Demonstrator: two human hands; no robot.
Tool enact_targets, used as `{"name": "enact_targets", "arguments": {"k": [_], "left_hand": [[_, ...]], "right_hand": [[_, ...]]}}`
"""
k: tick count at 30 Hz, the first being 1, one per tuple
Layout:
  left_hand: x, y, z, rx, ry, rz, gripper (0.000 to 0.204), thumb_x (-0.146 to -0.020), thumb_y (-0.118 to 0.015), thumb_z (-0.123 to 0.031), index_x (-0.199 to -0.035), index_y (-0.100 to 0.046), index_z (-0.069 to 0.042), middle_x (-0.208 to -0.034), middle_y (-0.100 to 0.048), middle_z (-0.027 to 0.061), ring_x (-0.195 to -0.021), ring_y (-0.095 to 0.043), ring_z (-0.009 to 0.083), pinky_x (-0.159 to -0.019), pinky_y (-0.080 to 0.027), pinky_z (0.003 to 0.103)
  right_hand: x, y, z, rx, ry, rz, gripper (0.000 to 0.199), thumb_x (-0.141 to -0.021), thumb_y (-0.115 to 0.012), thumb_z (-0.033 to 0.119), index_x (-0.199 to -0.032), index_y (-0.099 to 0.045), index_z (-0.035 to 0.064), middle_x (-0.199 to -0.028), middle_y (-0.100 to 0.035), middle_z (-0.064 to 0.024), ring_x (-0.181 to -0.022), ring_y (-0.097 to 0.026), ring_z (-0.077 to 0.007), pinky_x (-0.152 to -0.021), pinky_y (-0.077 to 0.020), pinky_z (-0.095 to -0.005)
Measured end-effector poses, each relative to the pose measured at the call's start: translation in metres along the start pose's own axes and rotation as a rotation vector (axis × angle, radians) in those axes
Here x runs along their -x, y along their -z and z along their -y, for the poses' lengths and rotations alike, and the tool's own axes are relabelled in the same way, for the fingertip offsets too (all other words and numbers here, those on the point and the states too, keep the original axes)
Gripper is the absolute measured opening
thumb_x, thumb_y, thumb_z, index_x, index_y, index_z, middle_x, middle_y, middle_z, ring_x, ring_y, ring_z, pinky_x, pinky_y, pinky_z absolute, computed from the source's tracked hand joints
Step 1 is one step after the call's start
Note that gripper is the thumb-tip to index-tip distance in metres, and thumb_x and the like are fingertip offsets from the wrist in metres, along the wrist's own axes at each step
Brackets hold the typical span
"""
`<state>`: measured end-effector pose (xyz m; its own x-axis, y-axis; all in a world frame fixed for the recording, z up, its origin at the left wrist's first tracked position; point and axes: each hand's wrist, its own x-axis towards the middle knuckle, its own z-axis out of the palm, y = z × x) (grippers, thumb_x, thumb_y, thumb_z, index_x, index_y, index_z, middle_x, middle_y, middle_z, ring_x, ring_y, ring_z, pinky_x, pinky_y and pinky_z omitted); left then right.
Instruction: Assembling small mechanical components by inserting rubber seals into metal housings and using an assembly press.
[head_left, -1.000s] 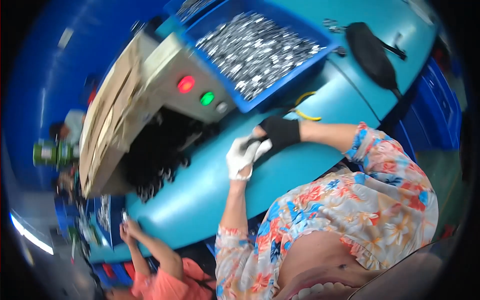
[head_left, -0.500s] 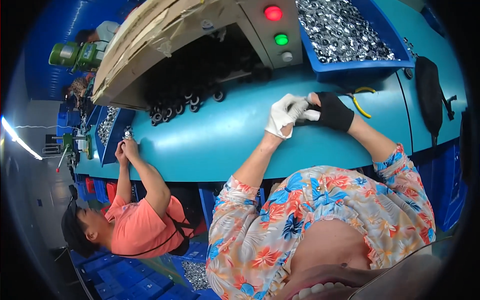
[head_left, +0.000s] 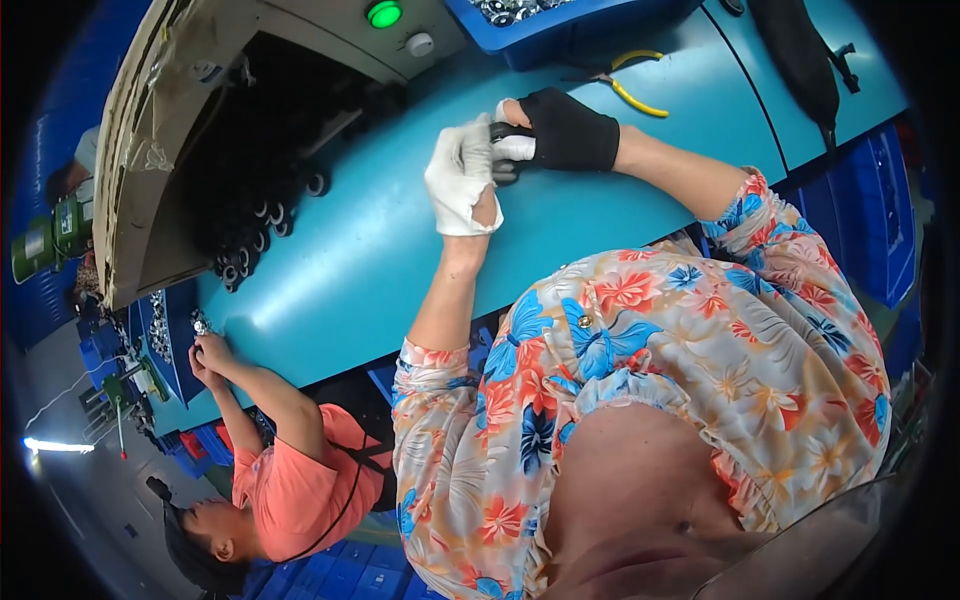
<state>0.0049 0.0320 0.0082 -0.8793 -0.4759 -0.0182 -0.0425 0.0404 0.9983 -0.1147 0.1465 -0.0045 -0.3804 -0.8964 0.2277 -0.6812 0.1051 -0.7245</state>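
Note:
My left hand [head_left: 463, 178], in a white glove with bare skin at the wrist, meets my right hand [head_left: 572, 132] above the turquoise bench. The right wears a black fingerless glove; its thumb is bare and one finger is wrapped in white. Both hands are closed round a small black part [head_left: 506, 131], mostly hidden by the fingers, so its kind does not show. Left of them, black ring-shaped parts [head_left: 270, 215] with pale centres spill from the dark opening of a box-like machine [head_left: 140, 190]. Yellow-handled pliers [head_left: 638, 98] lie beyond my right hand.
A blue bin [head_left: 560, 38] of shiny metal parts stands at the far edge. A black pouch [head_left: 795, 65] lies far right. At left, a co-worker in a coral shirt [head_left: 300, 480] holds a shiny part beside another blue bin [head_left: 170, 345]. The machine carries a green light [head_left: 383, 14].
The view has turned and shifted, so the bench and machine sit further left and higher. My hands remain together, and the black part between them shows more clearly.

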Motion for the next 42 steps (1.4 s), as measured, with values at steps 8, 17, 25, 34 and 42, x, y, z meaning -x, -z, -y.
{"name": "enact_targets", "arguments": {"k": [8,17,25,34,42], "left_hand": [[-0.006,0.001,0.01,0.25,-0.036,0.002,0.037,-0.094,-0.045,-0.025,-0.113,-0.055,0.005,-0.098,-0.06,0.0116,-0.079,-0.057,0.0123,-0.059,-0.047,0.022],[0.005,-0.001,0.005,0.198,-0.043,0.002,0.033,-0.095,-0.046,-0.02,-0.112,-0.053,0.007,-0.093,-0.059,0.0112,-0.073,-0.06,0.015,-0.064,-0.051,0.025],[-0.014,0.013,0.009,0.39,0.056,-0.018,0.038,-0.092,-0.05,-0.02,-0.12,-0.048,0.007,-0.107,-0.056,0.0164,-0.087,-0.061,0.0226,-0.076,-0.054,0.033],[-0.021,0.003,0.008,0.083,0.119,0.005,0.035,-0.088,-0.056,-0.023,-0.11,-0.053,0.004,-0.095,-0.061,0.0118,-0.082,-0.059,0.0194,-0.074,-0.049,0.032],[-0.007,0.019,0.003,0.136,0.035,0.059,0.029,-0.088,-0.056,-0.011,-0.109,-0.053,0.009,-0.095,-0.06,0.0152,-0.073,-0.063,0.0207,-0.064,-0.053,0.027]], "right_hand": [[0.003,0.004,0.013,-0.295,-0.008,-0.147,0.027,-0.08,-0.063,0.011,-0.103,-0.056,-0.0007,-0.089,-0.063,-0.0132,-0.08,-0.062,-0.0198,-0.074,-0.0469,-0.0278],[-0.001,-0.005,0.009,-0.419,-0.095,-0.193,0.025,-0.078,-0.064,0.02,-0.094,-0.061,0.0006,-0.083,-0.065,-0.0131,-0.077,-0.062,-0.0205,-0.072,-0.0463,-0.0282],[-0.005,-0.002,0.005,-0.508,-0.173,-0.114,0.032,-0.08,-0.065,0.025,-0.103,-0.059,0.0035,-0.089,-0.064,-0.0069,-0.079,-0.058,-0.0102,-0.069,-0.0458,-0.0239],[0.003,0.005,0.012,-0.837,-0.367,-0.157,0.026,-0.083,-0.062,0.017,-0.104,-0.056,0.0032,-0.092,-0.057,-0.0042,-0.08,-0.055,-0.0127,-0.077,-0.046,-0.0287],[0.003,0.003,0.017,-0.492,-0.125,-0.088,0.034,-0.077,-0.063,0.026,-0.098,-0.055,0.0005,-0.086,-0.062,-0.0177,-0.084,-0.061,-0.0281,-0.073,-0.0458,-0.035]]}}
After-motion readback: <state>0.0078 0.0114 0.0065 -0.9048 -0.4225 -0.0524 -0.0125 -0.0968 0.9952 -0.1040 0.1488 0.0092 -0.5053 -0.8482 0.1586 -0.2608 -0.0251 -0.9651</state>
